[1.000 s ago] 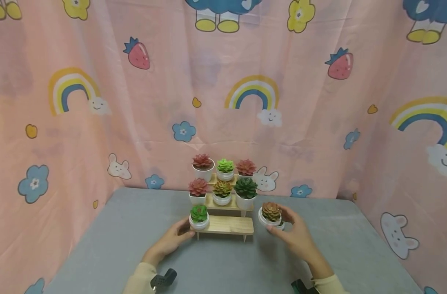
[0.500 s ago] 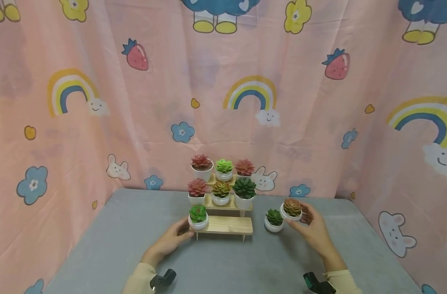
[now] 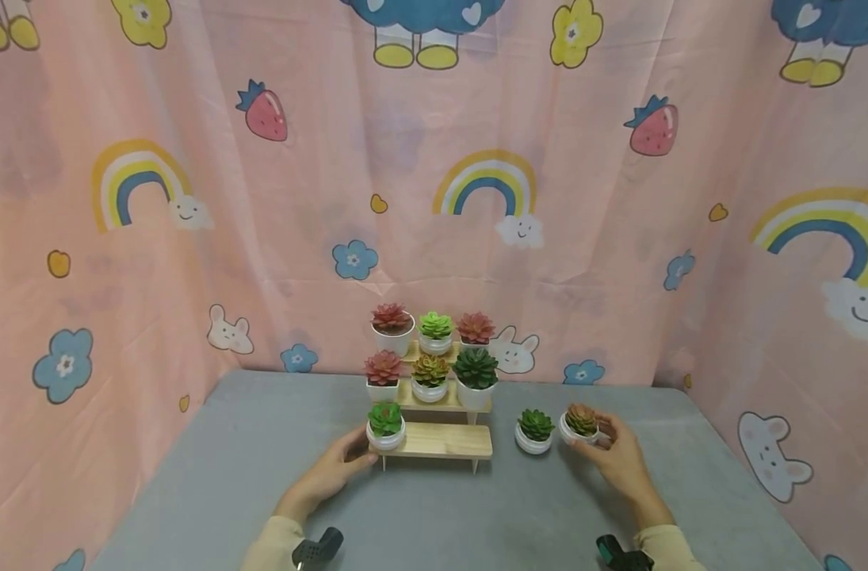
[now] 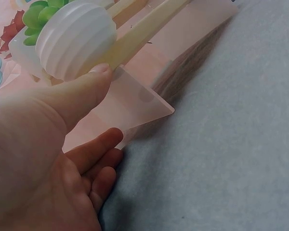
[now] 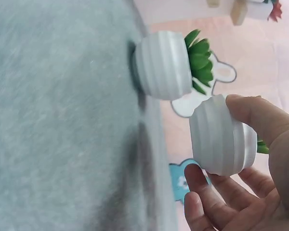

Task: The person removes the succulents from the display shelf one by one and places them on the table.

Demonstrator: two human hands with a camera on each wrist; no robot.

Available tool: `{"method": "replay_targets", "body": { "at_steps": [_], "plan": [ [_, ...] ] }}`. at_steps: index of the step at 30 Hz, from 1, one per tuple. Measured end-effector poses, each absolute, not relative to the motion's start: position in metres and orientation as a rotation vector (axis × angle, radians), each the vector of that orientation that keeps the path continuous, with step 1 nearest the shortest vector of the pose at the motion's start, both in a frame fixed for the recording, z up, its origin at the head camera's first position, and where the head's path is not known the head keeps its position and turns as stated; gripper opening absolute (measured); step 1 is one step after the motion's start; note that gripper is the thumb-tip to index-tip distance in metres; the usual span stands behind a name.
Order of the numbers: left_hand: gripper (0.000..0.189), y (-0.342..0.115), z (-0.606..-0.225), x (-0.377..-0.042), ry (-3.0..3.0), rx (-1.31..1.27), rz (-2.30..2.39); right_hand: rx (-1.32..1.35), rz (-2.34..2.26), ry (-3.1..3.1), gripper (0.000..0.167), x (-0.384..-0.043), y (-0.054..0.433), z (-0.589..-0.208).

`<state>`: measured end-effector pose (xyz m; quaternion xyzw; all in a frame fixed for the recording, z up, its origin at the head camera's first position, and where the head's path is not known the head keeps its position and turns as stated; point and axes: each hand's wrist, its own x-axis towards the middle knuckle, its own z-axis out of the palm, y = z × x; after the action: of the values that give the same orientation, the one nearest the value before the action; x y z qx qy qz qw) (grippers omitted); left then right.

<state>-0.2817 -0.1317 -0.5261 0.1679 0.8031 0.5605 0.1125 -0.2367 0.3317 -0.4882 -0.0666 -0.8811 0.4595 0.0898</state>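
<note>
My right hand (image 3: 622,464) pinches a small white ribbed pot with a brownish succulent (image 3: 581,419) between thumb and fingers. In the right wrist view this pot (image 5: 221,137) hangs a little above the table. A potted dark green succulent (image 3: 534,428) stands just left of it. My left hand (image 3: 334,468) stays at the left end of the lowest step of a wooden plant stand (image 3: 444,441). Its thumb touches the step's end beside a potted green succulent (image 3: 386,424); the other fingers hang loosely bent near the clear side support (image 4: 139,101).
Several potted succulents fill the stand's two upper tiers, including a dark green one (image 3: 476,373) at the right. The grey tabletop (image 3: 476,523) extends around the stand. Behind it hangs a pink patterned curtain (image 3: 434,262).
My right hand has carried the brownish succulent to the right, away from the stand, and lowered it towards the table. The dark green potted succulent has come into full view. My left hand stays put.
</note>
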Motion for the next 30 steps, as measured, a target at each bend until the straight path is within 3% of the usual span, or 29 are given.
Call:
{"method": "replay_targets", "body": {
  "at_steps": [30],
  "plan": [
    [0.069, -0.132, -0.528, -0.283, 2.352, 0.511, 1.651, -0.23, 1.332, -2.801, 0.073, -0.244, 0.338, -0.51]
  ]
}}
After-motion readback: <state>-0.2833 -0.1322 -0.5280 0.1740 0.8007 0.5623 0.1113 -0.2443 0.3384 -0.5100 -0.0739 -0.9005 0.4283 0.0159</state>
